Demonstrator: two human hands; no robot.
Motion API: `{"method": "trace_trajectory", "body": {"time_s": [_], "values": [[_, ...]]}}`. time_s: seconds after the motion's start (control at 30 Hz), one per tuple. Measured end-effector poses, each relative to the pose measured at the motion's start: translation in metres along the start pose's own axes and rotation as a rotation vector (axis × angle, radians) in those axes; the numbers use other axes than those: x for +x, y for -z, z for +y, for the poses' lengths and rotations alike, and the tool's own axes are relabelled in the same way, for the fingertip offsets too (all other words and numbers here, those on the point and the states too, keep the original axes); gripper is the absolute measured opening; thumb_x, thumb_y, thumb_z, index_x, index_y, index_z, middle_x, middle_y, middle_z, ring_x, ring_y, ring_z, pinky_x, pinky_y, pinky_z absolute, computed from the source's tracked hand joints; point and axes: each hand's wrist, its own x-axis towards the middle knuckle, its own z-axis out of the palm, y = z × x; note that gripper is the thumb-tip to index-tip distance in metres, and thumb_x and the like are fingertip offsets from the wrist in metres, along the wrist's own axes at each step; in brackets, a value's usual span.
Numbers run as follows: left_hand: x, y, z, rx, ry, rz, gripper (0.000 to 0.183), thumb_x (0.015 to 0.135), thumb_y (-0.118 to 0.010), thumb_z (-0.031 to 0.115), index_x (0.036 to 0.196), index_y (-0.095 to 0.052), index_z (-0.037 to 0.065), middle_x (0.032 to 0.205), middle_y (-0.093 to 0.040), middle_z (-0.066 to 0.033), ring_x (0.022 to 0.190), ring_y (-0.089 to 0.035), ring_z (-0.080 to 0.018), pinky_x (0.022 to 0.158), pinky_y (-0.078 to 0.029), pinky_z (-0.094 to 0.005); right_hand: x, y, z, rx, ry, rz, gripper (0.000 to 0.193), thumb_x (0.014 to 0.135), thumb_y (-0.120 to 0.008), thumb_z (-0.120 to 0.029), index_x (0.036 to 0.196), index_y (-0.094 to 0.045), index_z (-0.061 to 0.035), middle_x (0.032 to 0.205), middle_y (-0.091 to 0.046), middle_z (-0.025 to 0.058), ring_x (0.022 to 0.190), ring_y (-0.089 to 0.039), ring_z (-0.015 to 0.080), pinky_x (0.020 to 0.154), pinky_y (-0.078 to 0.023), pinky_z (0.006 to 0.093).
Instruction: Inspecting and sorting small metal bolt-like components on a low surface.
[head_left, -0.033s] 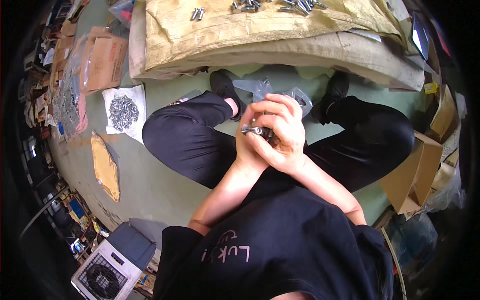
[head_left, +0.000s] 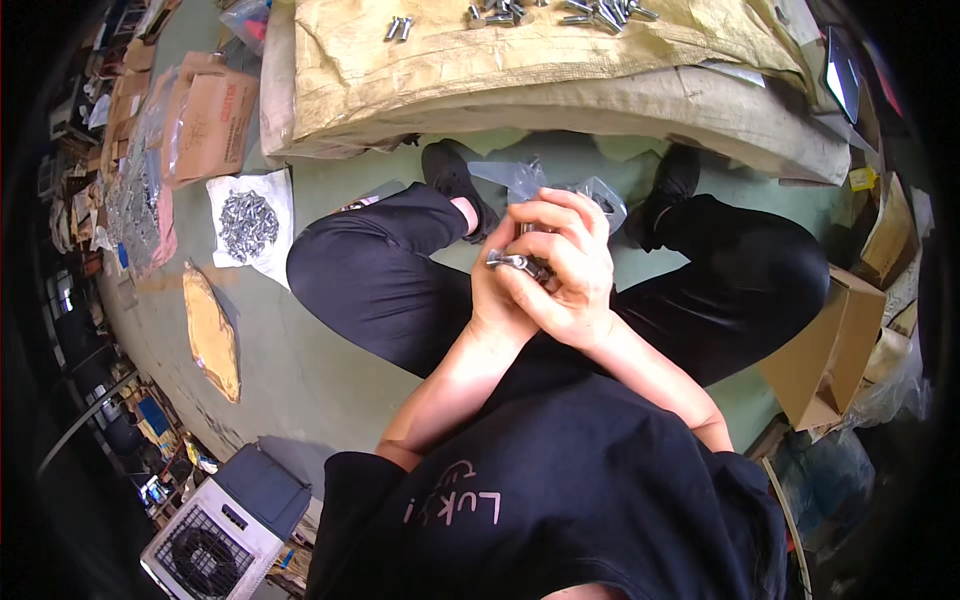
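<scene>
Clear bag (head_left: 515,178) beyond bolts (head_left: 518,263) in fingers (head_left: 552,245)

"What colours are you wearing?"
"My trousers (head_left: 370,270) are plain black; my T-shirt (head_left: 580,480) is black too, with pale pinkish lettering."
"Between the trouser legs?"
"Silvery bolts (head_left: 518,263), between my left grip (head_left: 493,290) and right grip (head_left: 572,265)."
"Left of the trousers?"
"A white sheet (head_left: 283,220) under silver-grey metal pieces (head_left: 248,225), a yellowish-tan board (head_left: 211,335), and a brown carton (head_left: 208,125) with red print."
"Right of them?"
"A light-brown box (head_left: 820,345)."
"Beyond them?"
"A dull yellow cover (head_left: 400,75)."
"And around the trousers?"
"Grey-green floor (head_left: 300,350)."
</scene>
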Motion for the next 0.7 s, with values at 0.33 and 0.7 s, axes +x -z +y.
{"method": "trace_trajectory", "body": {"time_s": [0.33, 0.7], "values": [[-0.017, -0.016, 0.020, 0.149, 0.034, 0.278, 0.026, 0.088, -0.045, 0.032, 0.097, -0.055, 0.010, 0.079, -0.057, -0.0090, 0.063, -0.047, -0.0160, 0.039, -0.035, -0.0199, -0.031, 0.006, 0.024, 1.128, -0.816, 0.211, 0.022, 0.078, -0.061, -0.008, 0.096, -0.059, 0.0030, 0.078, -0.061, 0.0080, 0.068, -0.054, 0.0116, 0.062, -0.042, 0.0227], [-0.028, -0.030, 0.027, 0.595, -0.074, 0.227, 0.024, 0.083, -0.055, 0.010, 0.105, -0.052, 0.003, 0.087, -0.055, -0.0101, 0.068, -0.054, -0.0140, 0.044, -0.040, -0.0199, -0.032, 0.010, 0.015, 1.009, -0.788, 0.171, 0.024, 0.076, -0.062, -0.002, 0.100, -0.059, 0.0018, 0.081, -0.060, 0.0054, 0.072, -0.054, 0.0094, 0.064, -0.042, 0.0202]]}}
